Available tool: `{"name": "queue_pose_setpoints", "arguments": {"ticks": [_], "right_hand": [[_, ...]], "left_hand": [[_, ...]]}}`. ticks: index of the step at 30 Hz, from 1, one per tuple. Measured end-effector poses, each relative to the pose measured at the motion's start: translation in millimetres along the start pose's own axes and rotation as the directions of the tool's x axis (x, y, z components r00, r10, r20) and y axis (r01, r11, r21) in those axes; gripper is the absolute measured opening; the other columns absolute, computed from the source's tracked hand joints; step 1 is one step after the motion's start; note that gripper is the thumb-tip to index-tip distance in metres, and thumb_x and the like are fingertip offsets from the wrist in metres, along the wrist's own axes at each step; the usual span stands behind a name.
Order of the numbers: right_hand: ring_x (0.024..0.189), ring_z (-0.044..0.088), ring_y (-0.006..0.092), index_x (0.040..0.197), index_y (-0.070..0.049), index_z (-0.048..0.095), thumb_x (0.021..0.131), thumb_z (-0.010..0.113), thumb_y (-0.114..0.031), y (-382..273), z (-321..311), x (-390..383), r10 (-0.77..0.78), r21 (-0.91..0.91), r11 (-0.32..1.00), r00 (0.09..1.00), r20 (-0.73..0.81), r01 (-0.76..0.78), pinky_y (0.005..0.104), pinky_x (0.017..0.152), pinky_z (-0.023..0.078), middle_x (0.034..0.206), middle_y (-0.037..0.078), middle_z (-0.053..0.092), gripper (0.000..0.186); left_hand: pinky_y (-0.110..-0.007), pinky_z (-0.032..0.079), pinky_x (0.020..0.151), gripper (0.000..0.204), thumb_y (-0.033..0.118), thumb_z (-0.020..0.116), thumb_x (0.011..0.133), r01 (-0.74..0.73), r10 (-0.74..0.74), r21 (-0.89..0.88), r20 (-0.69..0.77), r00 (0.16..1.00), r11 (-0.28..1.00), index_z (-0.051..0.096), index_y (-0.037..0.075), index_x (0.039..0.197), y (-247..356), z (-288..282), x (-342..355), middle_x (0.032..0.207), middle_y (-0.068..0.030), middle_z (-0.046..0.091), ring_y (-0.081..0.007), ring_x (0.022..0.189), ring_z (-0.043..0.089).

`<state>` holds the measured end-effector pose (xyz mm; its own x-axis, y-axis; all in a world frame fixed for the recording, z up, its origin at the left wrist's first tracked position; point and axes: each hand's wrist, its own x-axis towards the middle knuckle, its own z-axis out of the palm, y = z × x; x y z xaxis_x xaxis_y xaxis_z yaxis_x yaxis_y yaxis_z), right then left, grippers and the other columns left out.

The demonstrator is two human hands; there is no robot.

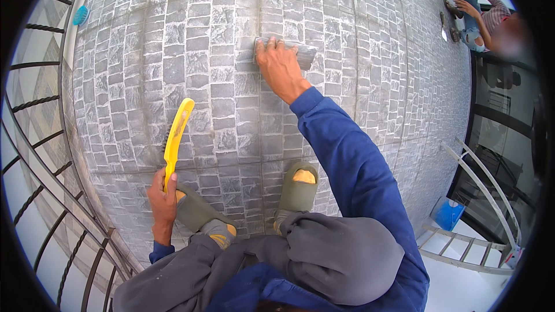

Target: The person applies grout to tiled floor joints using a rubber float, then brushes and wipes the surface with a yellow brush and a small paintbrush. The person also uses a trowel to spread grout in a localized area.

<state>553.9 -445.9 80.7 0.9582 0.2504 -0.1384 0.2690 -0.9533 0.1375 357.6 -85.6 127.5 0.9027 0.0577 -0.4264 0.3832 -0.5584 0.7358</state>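
Observation:
My left hand is closed round the lower end of a yellow-handled brush, held upright beside my left foot. Dark bristles show along the left side of its handle. Farther out, my right arm reaches forward over the grey stone-patterned tile floor. The fingers of my right hand are curled over a flat grey blade-like piece, which lies against the tiles near a joint line. My palm and fingers cover much of that piece, so its exact kind cannot be made out.
My green slides stand on the tiles. A black metal railing runs along the left, with a turquoise brush near it. A person sits at the far right. A blue container and a metal ladder are at the lower right.

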Motion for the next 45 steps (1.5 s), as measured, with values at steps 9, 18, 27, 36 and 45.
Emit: {"name": "queue_pose_setpoints", "arguments": {"ticks": [9, 18, 27, 36, 45], "right_hand": [[0.114, 0.065, 0.0399, 0.137, 0.000, 0.055, 0.084, 0.058, 0.003, 24.0, 7.9, -11.2, 0.103, 0.162, 0.985, 0.955, -0.278, -0.059, 0.0503, 0.089, 0.058, 0.130, 0.024, 0.063, 0.053], [0.068, 0.066, 0.0205, 0.095, 0.003, 0.071, 0.083, 0.075, -0.019, 160.7, -0.3, -214.6, 0.752, 0.713, 0.327, 0.627, 0.202, -0.621, 0.0348, 0.065, 0.050, 0.078, 0.013, 0.072, 0.025], [0.088, 0.064, 0.0196, 0.117, 0.000, 0.066, 0.085, 0.078, -0.046, 203.9, 104.0, -440.6, 0.768, 0.684, -0.557, 0.022, 0.640, -0.471, 0.0358, 0.080, 0.055, 0.102, 0.011, 0.067, 0.057], [0.109, 0.056, 0.0334, 0.142, 0.005, 0.049, 0.089, 0.072, -0.050, 179.3, 115.2, -480.1, 0.989, 0.450, -0.050, -0.107, -0.101, -0.892, 0.0448, 0.096, 0.046, 0.122, 0.023, 0.058, 0.080], [0.112, 0.055, 0.0253, 0.139, -0.003, 0.053, 0.098, 0.066, -0.027, 74.0, 68.9, -370.3, 0.971, 0.775, 0.239, 0.152, -0.185, -0.585, 0.0382, 0.098, 0.043, 0.125, 0.012, 0.056, 0.049]], "left_hand": [[-0.027, 0.043, 0.067, 0.029, 0.021, 0.062, 0.101, 0.019, -0.019, -0.055, 0.006, 1.000, 0.998, 0.063, -0.004, 0.117, 8.3, 6.0, -1.8, 0.082, -0.0032, 0.059, -0.0093, 0.076, 0.051], [-0.027, 0.045, 0.070, 0.029, 0.020, 0.061, 0.102, 0.028, -0.028, -0.024, -0.012, 1.000, 0.999, 0.062, -0.004, 0.117, 8.4, 10.3, 5.7, 0.086, -0.0025, 0.059, -0.0097, 0.078, 0.053], [-0.022, 0.036, 0.061, 0.028, 0.020, 0.068, 0.098, 0.101, -0.063, -0.182, 0.203, 0.977, 0.978, 0.064, -0.002, 0.114, 43.2, 18.4, 14.6, 0.078, 0.0047, 0.054, -0.0038, 0.068, 0.045], [-0.025, 0.034, 0.056, 0.033, 0.023, 0.064, 0.100, 0.004, -0.088, 0.199, 0.417, 0.905, 0.980, 0.056, 0.003, 0.125, 151.1, -70.9, 55.7, 0.070, 0.0055, 0.050, -0.0047, 0.062, 0.043], [-0.025, 0.035, 0.052, 0.032, 0.033, 0.053, 0.106, -0.193, 0.055, 0.249, 0.474, 0.879, 0.949, 0.056, 0.004, 0.118, 191.6, 1.0, 125.1, 0.066, 0.0030, 0.049, -0.0059, 0.055, 0.043]]}}
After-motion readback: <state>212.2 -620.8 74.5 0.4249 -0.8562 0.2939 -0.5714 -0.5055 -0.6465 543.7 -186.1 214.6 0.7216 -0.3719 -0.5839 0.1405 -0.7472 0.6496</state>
